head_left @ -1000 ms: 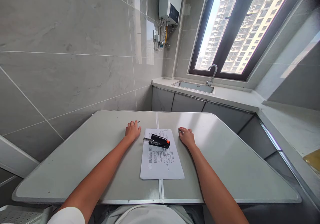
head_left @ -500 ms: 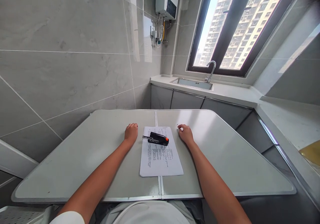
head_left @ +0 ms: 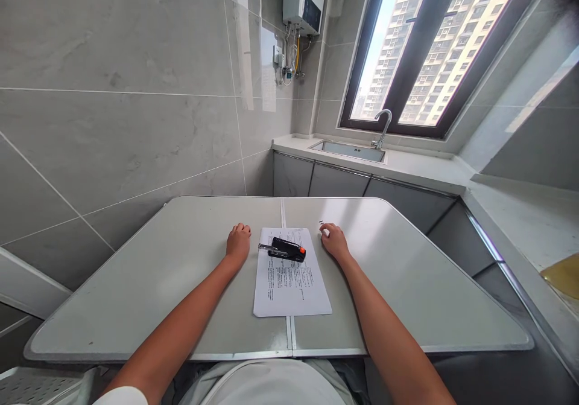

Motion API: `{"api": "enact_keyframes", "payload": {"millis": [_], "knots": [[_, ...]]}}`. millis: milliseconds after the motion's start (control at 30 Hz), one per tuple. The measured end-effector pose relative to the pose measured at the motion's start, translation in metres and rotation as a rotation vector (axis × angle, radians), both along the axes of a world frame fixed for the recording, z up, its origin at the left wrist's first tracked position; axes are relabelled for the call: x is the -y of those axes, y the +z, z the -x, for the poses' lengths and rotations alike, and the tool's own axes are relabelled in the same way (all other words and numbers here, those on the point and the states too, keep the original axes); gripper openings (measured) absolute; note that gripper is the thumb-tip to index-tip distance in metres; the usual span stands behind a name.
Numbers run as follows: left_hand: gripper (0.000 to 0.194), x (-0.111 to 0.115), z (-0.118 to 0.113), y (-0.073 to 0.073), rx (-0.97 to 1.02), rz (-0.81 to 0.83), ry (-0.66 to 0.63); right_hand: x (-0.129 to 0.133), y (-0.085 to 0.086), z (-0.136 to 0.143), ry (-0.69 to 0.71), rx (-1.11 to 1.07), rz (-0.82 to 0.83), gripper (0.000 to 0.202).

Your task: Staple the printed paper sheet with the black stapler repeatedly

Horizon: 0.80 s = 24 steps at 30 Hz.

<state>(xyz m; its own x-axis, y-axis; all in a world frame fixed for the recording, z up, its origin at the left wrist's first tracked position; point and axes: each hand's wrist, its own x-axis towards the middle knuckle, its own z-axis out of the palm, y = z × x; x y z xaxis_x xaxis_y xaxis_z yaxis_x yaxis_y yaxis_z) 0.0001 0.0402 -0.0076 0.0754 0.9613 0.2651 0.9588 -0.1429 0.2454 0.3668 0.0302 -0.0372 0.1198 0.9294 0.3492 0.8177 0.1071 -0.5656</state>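
My left hand [head_left: 238,241] rests on the table to the left of a printed sheet of paper [head_left: 294,299], fingers loosely laid down, nothing seen in them. On the upper part of the sheet lies a black stapler [head_left: 286,249] with an orange-red end; its metal staple channel sticks out to the left. To the right of the paper, my right hand [head_left: 335,240] lies on the table, its fingers bent and slightly apart. Just beyond those fingertips are tiny dark pieces [head_left: 321,222], too small to name. Neither hand touches the stapler or paper.
The grey-white folding table [head_left: 149,296] has a metal seam down its middle. Beyond it stands a counter with a sink [head_left: 350,150] and a tap [head_left: 384,124]. A tiled wall [head_left: 136,139] runs along the left, and a white perforated rack [head_left: 36,387] is at lower left.
My right hand has shifted slightly, and more of the tiny dark pieces show beyond its fingertips. My left hand, the stapler and the paper stay in place.
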Motion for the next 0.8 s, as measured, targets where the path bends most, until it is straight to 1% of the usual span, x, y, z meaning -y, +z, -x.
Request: {"api": "enact_keyframes", "payload": {"millis": [167,233,333,400,467,567,633,667,733,800], "knots": [[0.022,0.0,0.004,0.0,0.104,-0.056,-0.004,0.0,0.002,0.003,0.064,-0.083,-0.045,0.024],[0.02,-0.002,0.007,0.001,0.24,-0.037,-0.051,0.001,0.005,0.005,0.064,-0.113,-0.06,0.024],[0.015,-0.005,0.012,0.004,0.532,0.016,-0.209,0.007,0.016,0.016,0.084,-0.182,-0.131,0.021],[0.019,-0.005,0.012,0.006,0.682,0.035,-0.316,0.015,0.026,0.029,0.181,-0.22,-0.183,0.017],[0.026,-0.002,0.009,0.008,0.765,0.051,-0.38,0.025,0.035,0.046,0.353,-0.244,-0.197,0.017],[0.036,0.003,0.001,0.01,0.785,0.075,-0.448,0.04,0.041,0.07,0.612,-0.245,-0.147,0.023],[0.038,0.006,-0.004,0.011,0.764,0.08,-0.507,0.047,0.041,0.081,0.712,-0.209,-0.117,0.027],[0.039,0.007,-0.006,0.012,0.758,0.081,-0.532,0.048,0.04,0.084,0.733,-0.187,-0.111,0.032],[0.04,0.008,-0.007,0.012,0.753,0.093,-0.561,0.049,0.038,0.086,0.733,-0.144,-0.104,0.037],[0.041,0.008,-0.005,0.011,0.756,0.108,-0.568,0.048,0.037,0.085,0.709,-0.113,-0.094,0.034]]}}
